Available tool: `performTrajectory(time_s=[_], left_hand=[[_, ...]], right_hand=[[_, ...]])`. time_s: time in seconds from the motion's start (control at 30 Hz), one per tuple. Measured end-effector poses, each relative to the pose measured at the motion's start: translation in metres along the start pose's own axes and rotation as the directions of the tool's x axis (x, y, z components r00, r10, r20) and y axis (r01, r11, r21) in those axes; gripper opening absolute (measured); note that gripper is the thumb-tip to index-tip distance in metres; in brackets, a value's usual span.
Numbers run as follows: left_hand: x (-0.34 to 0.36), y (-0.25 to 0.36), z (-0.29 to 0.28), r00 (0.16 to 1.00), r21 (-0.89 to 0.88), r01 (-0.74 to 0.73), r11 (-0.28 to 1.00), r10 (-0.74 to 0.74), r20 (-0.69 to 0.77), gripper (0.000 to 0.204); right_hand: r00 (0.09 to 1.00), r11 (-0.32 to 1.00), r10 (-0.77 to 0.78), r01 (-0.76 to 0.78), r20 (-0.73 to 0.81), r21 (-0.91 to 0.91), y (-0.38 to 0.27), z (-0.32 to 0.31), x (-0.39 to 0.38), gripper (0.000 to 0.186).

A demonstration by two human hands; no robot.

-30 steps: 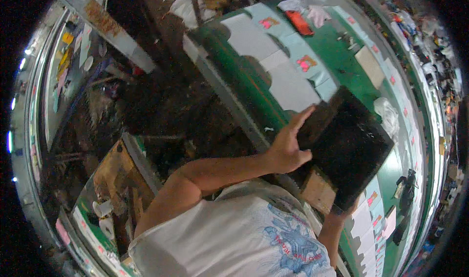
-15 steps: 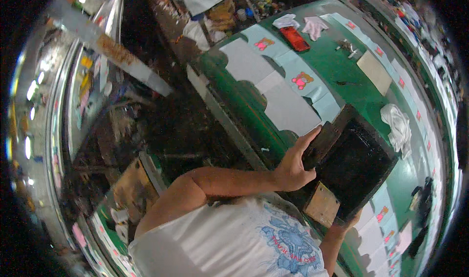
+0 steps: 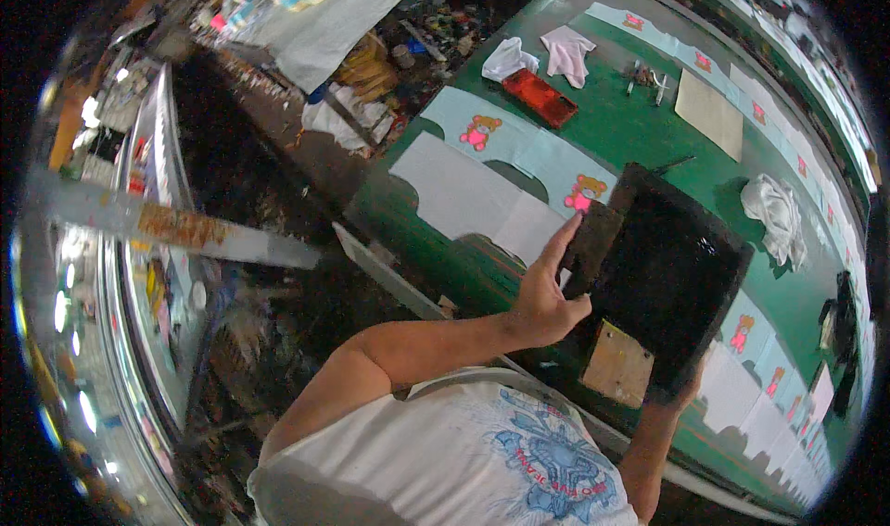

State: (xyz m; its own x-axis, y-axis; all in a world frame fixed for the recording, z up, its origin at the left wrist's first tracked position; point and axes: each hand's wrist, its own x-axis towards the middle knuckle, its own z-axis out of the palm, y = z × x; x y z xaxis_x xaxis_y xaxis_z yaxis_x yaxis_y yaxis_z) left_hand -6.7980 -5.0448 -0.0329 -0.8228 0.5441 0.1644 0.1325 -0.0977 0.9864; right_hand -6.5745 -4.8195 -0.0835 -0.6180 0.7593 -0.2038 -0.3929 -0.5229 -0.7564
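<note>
A dark, ink-stained screen-printing frame (image 3: 672,280) is held over the green table in front of me, with a bare wooden block (image 3: 618,364) at its near left corner. My left hand (image 3: 547,294) grips a dark bar-like piece (image 3: 590,248) at the frame's left side, thumb and fingers spread around it. At the near right edge, my right hand (image 3: 686,387) holds the frame, its fingers mostly hidden by it. Pale fabric pieces (image 3: 468,188) lie on the table just left of the frame. A printed bear (image 3: 584,192) shows beside the frame's far left corner.
The long green table (image 3: 630,127) carries rows of printed pieces. On it lie a red tray (image 3: 540,98), a pink cloth (image 3: 567,53), a crumpled white cloth (image 3: 774,218), a cream board (image 3: 709,114) and a dark item (image 3: 844,341). A rusty pale beam (image 3: 185,225) juts in from the left.
My view has turned, shifting the table and surroundings. Both hands still hold the frame, which now sits closer to the printed bear at its far left corner.
</note>
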Motion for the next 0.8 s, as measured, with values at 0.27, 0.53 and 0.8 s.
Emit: performTrajectory(time_s=[0.27,0.53,0.8], left_hand=[[0.047,-0.024,-0.24,1.0,0.067,0.009,0.998,-0.011,0.026,0.113],[0.057,-0.049,-0.378,0.988,0.008,0.131,0.991,-0.131,0.083,0.111],[0.048,-0.072,-0.382,0.989,0.037,0.128,0.991,-0.13,0.07,0.115]], right_hand=[[0.954,0.958,0.014,-0.098,-0.3,-0.269,0.146,0.162,-0.064,0.018],[0.949,0.751,0.272,-0.313,-0.161,-0.582,0.226,0.231,-0.111,0.052],[0.91,-0.064,-0.176,0.37,0.375,-0.927,0.216,0.292,-0.14,0.06]])
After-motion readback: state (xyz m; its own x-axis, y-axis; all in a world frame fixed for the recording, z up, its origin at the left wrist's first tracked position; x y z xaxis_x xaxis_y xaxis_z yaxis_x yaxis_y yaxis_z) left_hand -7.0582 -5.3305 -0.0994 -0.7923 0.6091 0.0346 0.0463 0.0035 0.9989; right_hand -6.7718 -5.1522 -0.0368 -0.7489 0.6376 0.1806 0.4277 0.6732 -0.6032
